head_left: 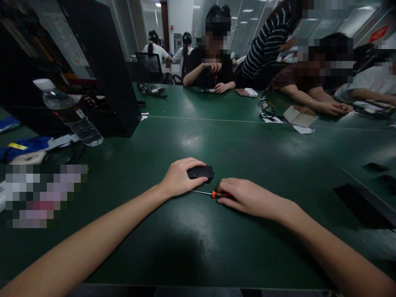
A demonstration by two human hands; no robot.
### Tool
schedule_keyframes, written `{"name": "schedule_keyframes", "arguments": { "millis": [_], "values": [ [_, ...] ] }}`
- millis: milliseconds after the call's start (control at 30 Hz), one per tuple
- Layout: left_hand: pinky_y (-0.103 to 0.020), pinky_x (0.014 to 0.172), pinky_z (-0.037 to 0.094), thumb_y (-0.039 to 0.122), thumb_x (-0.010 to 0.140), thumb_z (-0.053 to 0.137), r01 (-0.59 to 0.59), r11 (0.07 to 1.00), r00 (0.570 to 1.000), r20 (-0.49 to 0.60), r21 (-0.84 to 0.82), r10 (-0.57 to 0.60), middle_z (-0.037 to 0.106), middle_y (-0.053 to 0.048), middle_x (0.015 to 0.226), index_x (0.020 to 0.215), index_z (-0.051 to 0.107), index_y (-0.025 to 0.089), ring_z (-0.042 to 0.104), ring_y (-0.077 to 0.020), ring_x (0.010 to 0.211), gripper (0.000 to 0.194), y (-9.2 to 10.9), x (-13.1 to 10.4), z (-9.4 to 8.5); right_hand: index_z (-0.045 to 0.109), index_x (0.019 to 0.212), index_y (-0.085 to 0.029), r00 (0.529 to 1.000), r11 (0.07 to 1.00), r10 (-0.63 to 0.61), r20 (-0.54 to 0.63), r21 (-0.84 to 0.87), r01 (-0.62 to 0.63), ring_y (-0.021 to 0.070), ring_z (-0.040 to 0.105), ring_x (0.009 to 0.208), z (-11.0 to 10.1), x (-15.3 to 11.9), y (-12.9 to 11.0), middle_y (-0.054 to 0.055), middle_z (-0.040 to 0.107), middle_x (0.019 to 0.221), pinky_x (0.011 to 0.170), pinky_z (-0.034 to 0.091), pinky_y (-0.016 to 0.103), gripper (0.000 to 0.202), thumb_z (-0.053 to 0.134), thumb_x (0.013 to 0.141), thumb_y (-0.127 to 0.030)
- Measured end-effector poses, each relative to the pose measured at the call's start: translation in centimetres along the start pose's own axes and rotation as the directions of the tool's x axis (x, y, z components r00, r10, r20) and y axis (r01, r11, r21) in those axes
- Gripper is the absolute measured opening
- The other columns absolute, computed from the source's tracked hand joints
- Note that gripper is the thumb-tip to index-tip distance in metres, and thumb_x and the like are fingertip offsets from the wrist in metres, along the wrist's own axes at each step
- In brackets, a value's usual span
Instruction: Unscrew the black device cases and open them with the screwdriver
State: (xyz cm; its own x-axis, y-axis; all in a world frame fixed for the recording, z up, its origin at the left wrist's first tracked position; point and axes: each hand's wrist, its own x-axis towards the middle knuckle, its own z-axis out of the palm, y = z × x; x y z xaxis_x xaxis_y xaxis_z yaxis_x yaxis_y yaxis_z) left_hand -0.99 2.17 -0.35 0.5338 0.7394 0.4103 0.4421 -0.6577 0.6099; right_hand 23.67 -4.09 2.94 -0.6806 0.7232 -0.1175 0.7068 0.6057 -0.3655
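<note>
My left hand (181,177) is closed around a small black box-shaped piece (202,172), with the thumb along its near side and the fingers over its far side. The piece lies at the green tabletop (185,231); its left end is hidden in the palm. In my right hand (241,194) is a screwdriver (214,194) with an orange and black handle. Its thin metal shaft points left, in front of my left hand, and the tip comes close to the left palm. Most of the handle is covered by my right fingers.
A tall black cabinet (102,62) stands at the left, with a plastic bottle (72,113) leaning in front. Black flat pieces (365,204) lie at the right. Across the table are a cardboard box (300,115), cables (267,109) and several people at work, one seated opposite (210,62).
</note>
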Motion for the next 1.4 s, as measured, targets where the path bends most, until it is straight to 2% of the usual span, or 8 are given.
{"name": "schedule_keyframes", "arguments": {
  "millis": [67,167,300,367,500,667,800,1400],
  "values": [
    [-0.041,0.095,0.054,0.037,0.083,0.079,0.017,1.0,1.0,0.003,-0.008,-0.017,0.075,-0.006,0.118,0.116,0.072,0.021,0.071,-0.0257,0.107,0.037,0.0,0.0,0.0,0.068,0.102,-0.02,0.996,0.994,-0.029,0.082,0.105,0.02,0.0174,0.065,0.085,-2.2,-0.3,-0.2,0.005,0.069,0.097,0.076,0.048,0.029,0.027,0.051,0.102,-0.041],
    [-0.041,0.094,0.055,0.04,0.084,0.078,0.033,0.999,0.999,0.039,-0.017,-0.032,0.075,-0.007,0.117,0.117,0.072,0.021,0.072,-0.0262,0.106,0.039,0.0,0.0,0.0,0.073,0.1,-0.023,0.993,0.987,-0.036,0.11,0.161,0.018,0.0156,0.067,0.083,-6.5,-0.2,-0.6,0.002,0.072,0.094,0.075,0.049,0.027,0.029,0.054,0.101,-0.044],
    [-0.04,0.094,0.055,0.039,0.085,0.077,0.038,0.998,0.998,0.056,-0.053,-0.035,0.076,-0.006,0.117,0.115,0.074,0.023,0.072,-0.0256,0.106,0.035,0.5,-0.1,0.1,0.077,0.088,-0.025,0.998,1.0,0.022,0.054,0.005,-0.023,0.0119,0.061,0.062,-11.1,1.7,-0.9,-0.004,0.069,0.074,0.055,0.041,0.023,0.027,0.064,0.092,-0.048],
    [-0.039,0.094,0.055,0.038,0.084,0.077,0.061,0.996,0.997,0.056,-0.061,-0.057,0.076,-0.005,0.116,0.114,0.074,0.023,0.072,-0.0254,0.105,0.034,0.7,-0.1,0.1,0.077,0.082,-0.023,0.997,0.994,0.065,-0.051,-0.086,-0.069,0.0107,0.057,0.056,-12.3,3.0,-0.8,-0.005,0.065,0.066,0.053,0.036,0.021,0.027,0.069,0.087,-0.048],
    [-0.039,0.094,0.054,0.037,0.084,0.078,0.079,0.996,0.995,0.057,-0.049,-0.076,0.076,-0.004,0.116,0.113,0.074,0.024,0.071,-0.0255,0.105,0.033,0.9,-0.2,0.2,0.075,0.074,-0.018,0.96,0.968,0.092,-0.264,-0.202,-0.148,0.01,0.051,0.053,-12.5,4.6,-1.1,-0.004,0.057,0.056,0.061,0.034,0.023,0.028,0.074,0.083,-0.045],
    [-0.039,0.095,0.053,0.035,0.084,0.078,0.067,0.997,0.997,0.051,-0.038,-0.065,0.076,-0.005,0.114,0.114,0.073,0.022,0.071,-0.0248,0.104,0.033,1.0,-0.1,0.2,0.073,0.079,-0.018,0.955,0.96,0.005,-0.298,-0.265,-0.088,0.0136,0.059,0.063,-12.8,3.5,-2.3,0.001,0.068,0.071,0.062,0.035,0.026,0.019,0.067,0.09,-0.034],
    [-0.038,0.095,0.052,0.034,0.083,0.078,0.072,0.996,0.996,0.059,-0.049,-0.069,0.076,-0.005,0.114,0.113,0.073,0.021,0.071,-0.0246,0.104,0.033,1.3,0.0,0.0,0.071,0.081,-0.02,0.923,0.95,-0.019,-0.385,-0.296,-0.103,0.0183,0.063,0.071,-13.5,2.6,-2.6,0.004,0.071,0.078,0.065,0.039,0.029,0.02,0.064,0.092,-0.035],
    [-0.038,0.094,0.052,0.035,0.085,0.077,0.034,0.999,0.998,0.056,-0.034,-0.032,0.075,-0.006,0.114,0.116,0.071,0.02,0.07,-0.0243,0.104,0.034,0.8,-0.1,0.2,0.071,0.086,-0.016,0.917,0.966,-0.066,-0.394,-0.254,-0.039,0.017,0.061,0.075,-12.1,4.5,-1.6,0.006,0.07,0.083,0.07,0.039,0.028,0.011,0.064,0.091,-0.023]
  ]
}}
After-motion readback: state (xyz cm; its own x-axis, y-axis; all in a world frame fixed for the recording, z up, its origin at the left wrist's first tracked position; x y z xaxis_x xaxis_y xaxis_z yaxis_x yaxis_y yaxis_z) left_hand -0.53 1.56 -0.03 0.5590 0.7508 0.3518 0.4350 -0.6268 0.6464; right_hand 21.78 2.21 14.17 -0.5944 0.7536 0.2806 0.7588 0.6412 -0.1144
